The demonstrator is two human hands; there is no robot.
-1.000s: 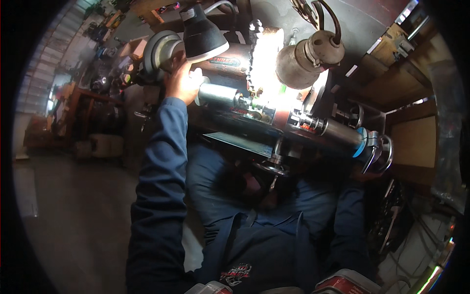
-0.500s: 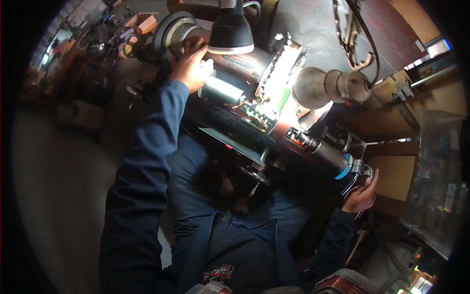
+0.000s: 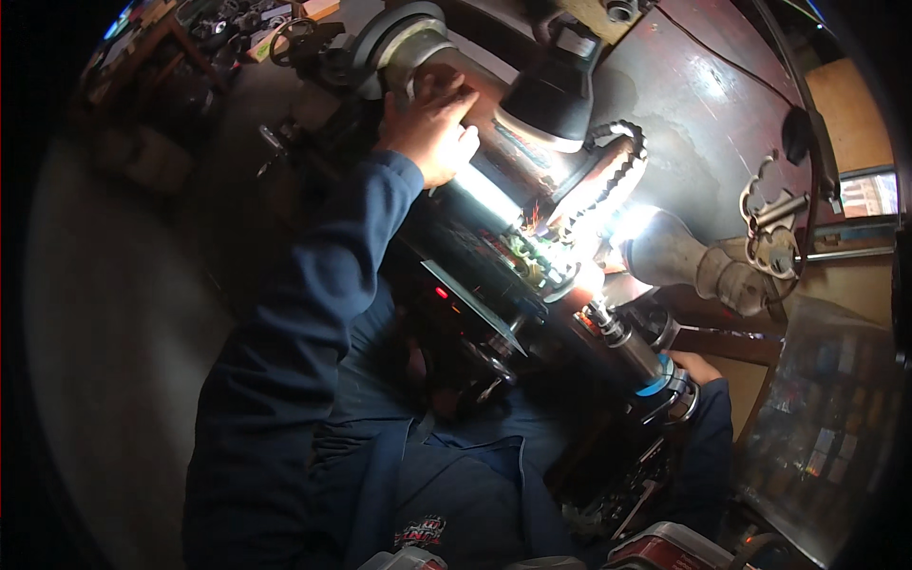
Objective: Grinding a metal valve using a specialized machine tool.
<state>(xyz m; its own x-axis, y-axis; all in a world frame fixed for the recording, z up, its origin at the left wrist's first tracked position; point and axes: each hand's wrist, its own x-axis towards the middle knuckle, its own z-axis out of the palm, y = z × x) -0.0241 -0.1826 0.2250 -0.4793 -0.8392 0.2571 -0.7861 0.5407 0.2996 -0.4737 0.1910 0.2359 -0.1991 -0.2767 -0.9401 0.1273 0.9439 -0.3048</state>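
Observation:
A workshop machine lies across the upper middle, lit brightly at its centre. My left hand (image 3: 426,138) lies on the machine's brown cylindrical housing (image 3: 484,100), fingers outstretched and holding nothing I can see. Beside that hand, a bright metal cylinder (image 3: 489,195) leads toward the lit mechanism (image 3: 546,256). At the lower right end sits a grey metal cylinder (image 3: 635,356) with a blue ring (image 3: 654,383) and curved metal handles (image 3: 682,397). My right hand (image 3: 696,366) is at the far side of this cylinder, its fingers mostly hidden behind it.
A black lamp (image 3: 546,90) hangs over the housing. A segmented hose (image 3: 632,157) arches beside a rounded, stepped metal part (image 3: 693,256). A clear plastic sheet (image 3: 817,418) hangs at right. Metal parts crowd the far left; lidded plastic containers (image 3: 670,549) stand at the lower edge.
My right hand has moved from the handles at the cylinder's end to its far side. My left hand stays on the housing. The whole view has shifted and tilted.

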